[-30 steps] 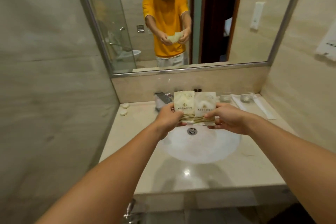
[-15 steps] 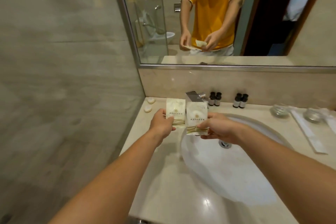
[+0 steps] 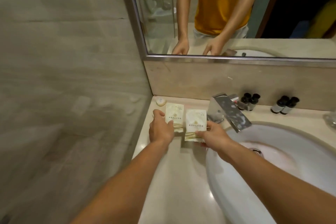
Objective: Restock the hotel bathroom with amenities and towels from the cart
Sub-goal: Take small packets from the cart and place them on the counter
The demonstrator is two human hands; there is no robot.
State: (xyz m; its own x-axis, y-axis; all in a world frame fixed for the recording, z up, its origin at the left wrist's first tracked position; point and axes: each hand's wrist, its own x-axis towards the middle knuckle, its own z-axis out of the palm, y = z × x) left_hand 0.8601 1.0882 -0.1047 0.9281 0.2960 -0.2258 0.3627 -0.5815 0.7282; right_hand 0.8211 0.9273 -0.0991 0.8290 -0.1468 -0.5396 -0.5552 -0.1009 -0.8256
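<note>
Head view: both hands out over the back-left corner of the worktop, each w/ one amenity sachet.
Left sachet: cream paper packet, gold crest + gold stripes near its lower edge; lying flat or nearly flat on the worktop just right of a round soap in the corner.
Right sachet: same print, just beside the left one, narrow gap betw. them; lower edge looks slightly lifted, can't tell if it is fully down.
Left hand: grip on the left sachet's lower left side, thumb on top near the stripes, fingers curled at its edge.
Right hand: grip pinching the right sachet's lower right corner, thumb on top, fingers under.
Weight: prob. very light – thin flat packets, no sag in the hands.
Stiffness: paper-soft, bends easily; contents unknown, so don't crease.
Surface: matt paper, not slippery in dry fingers; polished stone worktop is glossy, so packets may skid if nudged.
Where to hold: by an edge or corner at the striped end, crest left showing; light pinch is enough.
Water risk: basin and chrome tap are close on the right; paper would spoil if wet, so keep them on the dry strip.
Neighbours: two pairs of small dark-capped bottles stand along the back wall behind the tap, well apart from the sachets.
Step, as I judge: squaring the pair side by side before letting go.
</note>
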